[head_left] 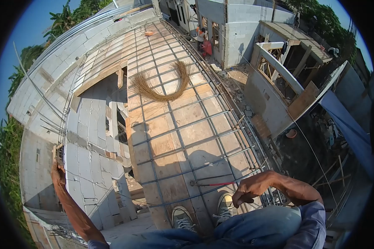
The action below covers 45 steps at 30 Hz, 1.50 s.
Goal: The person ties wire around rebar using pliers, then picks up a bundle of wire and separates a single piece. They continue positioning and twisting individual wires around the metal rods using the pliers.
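My left hand is stretched far out to the left. Its fingers close at the foot of upright bars beside a wooden piece on the block wall; what exactly they grip is too small to make out. In front of my right knee, my right hand is bent down with its fingers curled; whatever they may hold is hidden. Just left of it, a long-handled tool with a red grip lies over the rebar grid. A bent bundle of thin tie wire rests farther up the grid.
My shoes stand on the plywood deck, among the bars. A gap and block walls lie left. Beyond the right edge is a drop to rubble. A person stands below, near a doorway.
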Motion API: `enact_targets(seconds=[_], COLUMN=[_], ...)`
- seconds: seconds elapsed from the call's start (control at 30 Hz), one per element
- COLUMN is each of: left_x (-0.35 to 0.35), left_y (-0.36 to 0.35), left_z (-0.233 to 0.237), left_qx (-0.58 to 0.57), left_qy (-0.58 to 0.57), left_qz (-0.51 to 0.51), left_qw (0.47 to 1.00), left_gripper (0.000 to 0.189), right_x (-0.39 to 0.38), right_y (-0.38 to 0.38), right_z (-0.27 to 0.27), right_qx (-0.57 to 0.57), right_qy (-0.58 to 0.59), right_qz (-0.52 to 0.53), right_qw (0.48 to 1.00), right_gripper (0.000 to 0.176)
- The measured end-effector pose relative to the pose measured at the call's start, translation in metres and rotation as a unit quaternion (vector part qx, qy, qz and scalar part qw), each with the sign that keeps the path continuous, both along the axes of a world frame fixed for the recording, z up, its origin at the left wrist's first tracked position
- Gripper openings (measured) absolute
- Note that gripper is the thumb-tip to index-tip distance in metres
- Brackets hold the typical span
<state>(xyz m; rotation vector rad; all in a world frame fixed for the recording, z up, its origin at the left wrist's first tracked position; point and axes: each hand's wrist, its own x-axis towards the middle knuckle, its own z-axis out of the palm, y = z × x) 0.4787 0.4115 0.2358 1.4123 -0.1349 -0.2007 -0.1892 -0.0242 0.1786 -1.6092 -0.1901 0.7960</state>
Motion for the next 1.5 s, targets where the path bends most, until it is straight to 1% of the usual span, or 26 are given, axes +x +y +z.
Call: enact_targets(seconds=[0.1,0.13,0.2,0.27,0.3,0.37,0.4,0.47,0.5,0.57,0.63,0.67,0.7,0.73,0.77,0.83,0.9,1.0,1.17,1.23,1.27,1.3,1.37,1.43,1.47,1.5], left_x=[0.021,0.026,0.016,0.009,0.004,0.003,0.006,0.007,0.004,-0.003,-0.008,-0.001,0.015,0.028,0.035,0.043,0.045,0.032,0.017,0.015,0.014,0.014,0.016,0.022,0.026,0.033], left_y=[0.032,0.039,0.037,0.028,0.025,0.02,0.019,0.014,0.011,0.006,0.002,0.009,0.024,0.037,0.048,0.063,0.063,0.056,0.043,0.041,0.039,0.037,0.034,0.035,0.04,0.049], left_z=[-0.03,-0.04,-0.043,-0.045,-0.045,-0.043,-0.043,-0.04,-0.036,-0.028,-0.024,-0.028,-0.036,-0.041,-0.043,-0.045,-0.049,-0.052,-0.058,-0.058,-0.057,-0.055,-0.053,-0.056,-0.059,-0.064], left_qx=[0.008,-0.003,0.005,-0.008,-0.02,-0.022,-0.008,0.006,0.036,0.07,0.126,0.126,0.116,0.105,0.106,0.104,0.066,0.011,-0.054,-0.056,-0.054,-0.024,0.008,0.02,0.02,0.026], left_qy=[0.022,0.041,0.07,0.075,0.081,0.084,0.076,0.068,0.044,0.018,-0.032,-0.031,-0.025,-0.019,-0.016,0.016,0.038,0.092,0.107,0.094,0.095,0.085,0.075,0.091,0.092,0.086], left_qz=[0.013,0.031,0.022,0.002,-0.015,0.013,0.019,0.025,0.02,0.015,0.034,0.035,0.034,0.033,0.032,0.022,-0.02,0.006,0.044,0.046,0.045,0.016,-0.01,0.047,0.049,0.065], left_qw=[1.0,0.999,0.997,0.997,0.996,0.996,0.997,0.997,0.998,0.997,0.991,0.991,0.992,0.994,0.994,0.994,0.997,0.996,0.992,0.993,0.993,0.996,0.997,0.995,0.994,0.994], left_gripper=[0.032,0.032,0.031,0.03,0.028,0.027,0.027,0.028,0.029,0.03,0.034,0.034,0.034,0.034,0.034,0.034,0.031,0.023,0.021,0.024,0.024,0.026,0.028,0.031,0.031,0.03], right_x=[-0.001,-0.005,-0.016,-0.017,-0.01,0.007,0.01,0.015,0.015,0.014,0.001,0.002,0.002,0.002,0.001,-0.002,-0.005,-0.011,-0.001,0.019,0.02,0.021,0.023,0.004,0.011,0.01], right_y=[-0.008,-0.015,-0.028,-0.032,-0.033,-0.038,-0.042,-0.05,-0.048,-0.032,-0.027,-0.025,-0.023,-0.022,-0.023,-0.03,-0.04,-0.054,-0.057,-0.057,-0.062,-0.058,-0.045,-0.037,-0.031,-0.029], right_z=[0.043,0.05,0.058,0.059,0.059,0.055,0.046,0.03,0.028,0.024,-0.009,-0.008,-0.005,0.0,0.005,0.02,0.04,0.041,0.041,0.03,0.011,0.006,-0.004,-0.045,-0.023,-0.023], right_qx=[0.195,0.196,0.2,0.152,0.153,0.001,0.001,-0.31,-0.309,-0.554,-0.447,-0.447,-0.274,-0.09,-0.088,0.085,0.112,0.167,0.152,-0.045,-0.206,-0.205,-0.457,-0.365,-0.303,-0.302], right_qy=[-0.067,-0.066,-0.239,-0.182,-0.183,-0.176,-0.176,-0.14,-0.14,-0.123,-0.132,-0.131,-0.084,-0.033,-0.03,-0.083,-0.104,-0.159,-0.149,-0.179,-0.219,-0.218,-0.122,-0.156,-0.03,-0.029], right_qz=[-0.029,-0.032,-0.263,-0.451,-0.449,-0.606,-0.606,-0.549,-0.549,-0.282,-0.115,-0.113,-0.053,0.007,0.007,-0.049,-0.088,-0.247,-0.431,-0.578,-0.538,-0.539,-0.304,-0.191,-0.131,-0.13], right_qw=[0.978,0.978,0.913,0.861,0.861,0.776,0.776,0.763,0.763,0.773,0.877,0.878,0.957,0.995,0.996,0.992,0.984,0.941,0.877,0.795,0.787,0.788,0.827,0.898,0.944,0.944], right_gripper=[0.029,0.029,0.03,0.031,0.031,0.02,0.02,0.014,0.014,0.018,0.018,0.018,0.02,0.022,0.022,0.024,0.027,0.027,0.028,0.028,0.026,0.026,0.022,0.019,0.02,0.02])
